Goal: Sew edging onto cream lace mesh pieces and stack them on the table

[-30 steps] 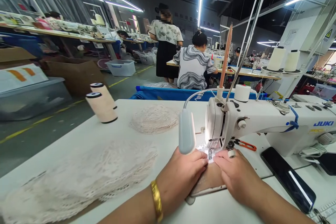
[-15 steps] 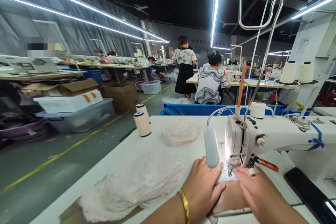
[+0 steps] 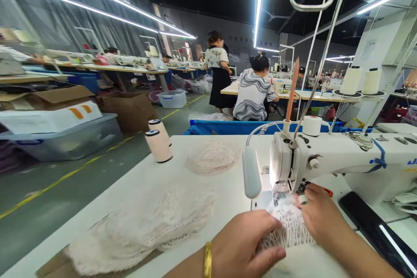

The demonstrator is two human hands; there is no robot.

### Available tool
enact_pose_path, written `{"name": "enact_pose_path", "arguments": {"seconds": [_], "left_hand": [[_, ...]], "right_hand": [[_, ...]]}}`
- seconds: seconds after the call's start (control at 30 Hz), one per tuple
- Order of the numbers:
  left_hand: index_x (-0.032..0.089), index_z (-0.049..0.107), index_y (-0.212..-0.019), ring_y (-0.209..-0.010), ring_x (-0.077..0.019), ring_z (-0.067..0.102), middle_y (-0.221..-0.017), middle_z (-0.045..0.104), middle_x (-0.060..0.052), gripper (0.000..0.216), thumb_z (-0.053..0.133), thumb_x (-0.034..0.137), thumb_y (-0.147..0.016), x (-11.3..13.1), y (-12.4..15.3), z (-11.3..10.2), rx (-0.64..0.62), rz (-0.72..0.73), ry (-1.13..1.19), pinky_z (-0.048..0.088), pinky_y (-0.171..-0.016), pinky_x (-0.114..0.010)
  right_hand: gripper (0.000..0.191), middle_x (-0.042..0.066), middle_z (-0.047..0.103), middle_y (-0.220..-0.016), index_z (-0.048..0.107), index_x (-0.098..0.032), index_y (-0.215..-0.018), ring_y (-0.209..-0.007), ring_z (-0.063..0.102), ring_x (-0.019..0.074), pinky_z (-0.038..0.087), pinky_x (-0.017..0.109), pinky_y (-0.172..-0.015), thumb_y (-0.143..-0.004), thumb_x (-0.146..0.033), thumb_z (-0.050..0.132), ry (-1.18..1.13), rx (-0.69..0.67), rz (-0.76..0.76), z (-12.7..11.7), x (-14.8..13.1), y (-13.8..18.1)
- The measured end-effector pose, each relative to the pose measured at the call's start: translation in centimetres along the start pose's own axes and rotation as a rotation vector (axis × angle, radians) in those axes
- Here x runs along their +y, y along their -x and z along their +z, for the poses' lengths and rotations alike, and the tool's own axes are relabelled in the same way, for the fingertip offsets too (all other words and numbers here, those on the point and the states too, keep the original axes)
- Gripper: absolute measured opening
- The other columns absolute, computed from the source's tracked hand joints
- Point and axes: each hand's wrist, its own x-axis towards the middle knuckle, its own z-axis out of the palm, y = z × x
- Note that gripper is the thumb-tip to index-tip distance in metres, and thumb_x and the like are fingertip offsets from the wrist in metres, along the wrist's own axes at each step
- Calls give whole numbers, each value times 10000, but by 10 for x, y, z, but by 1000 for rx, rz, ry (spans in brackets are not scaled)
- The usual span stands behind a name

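White openwork lace (image 3: 291,226) lies in front of the presser foot of a white sewing machine (image 3: 283,160), its far end close by the foot. My left hand (image 3: 249,243), wearing a gold bangle, rests at the lace's left side with thumb and forefinger spread apart. On the other side my right hand (image 3: 322,215) is closed at the lace's upper right edge, beside a small white roller on the machine. Its fingertips are partly hidden there. A pale lamp (image 3: 252,173) hangs left of the needle.
A layered lace pile (image 3: 143,226) lies on the white table's left, with a smaller pile (image 3: 213,157) behind. Two thread cones (image 3: 159,145) stand at the left edge. A black phone (image 3: 374,230) lies at the right. A person (image 3: 256,89) sits beyond the blue cloth bin (image 3: 228,127).
The view has shifted, with things sitting further left and higher. The lace has come towards me from under the needle. My left hand is lower; the brown piece between my hands no longer shows.
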Motion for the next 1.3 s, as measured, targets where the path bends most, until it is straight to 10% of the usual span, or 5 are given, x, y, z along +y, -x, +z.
{"name": "enact_pose_path", "arguments": {"seconds": [0.33, 1.3], "left_hand": [[239, 712, -964, -877, -214, 675, -1012, 747, -40, 252, 500, 133, -1048, -12, -11, -4, 115, 197, -115, 508, -750, -334], [275, 746, -1032, -894, -230, 669, -1035, 782, -5, 296, 500, 113, -1042, -4, -7, 8, 177, 281, -203, 459, -845, -417]], "right_hand": [[212, 43, 769, -1154, 665, -218, -1002, -1020, 642, 243, 481, 377, -921, -921, -28, 618, -134, -200, -139, -17, -30, -3], [240, 52, 755, -1113, 676, -203, -1046, -1014, 632, 253, 469, 387, -904, -917, -12, 605, -164, -189, -118, -18, -32, 1]]}}
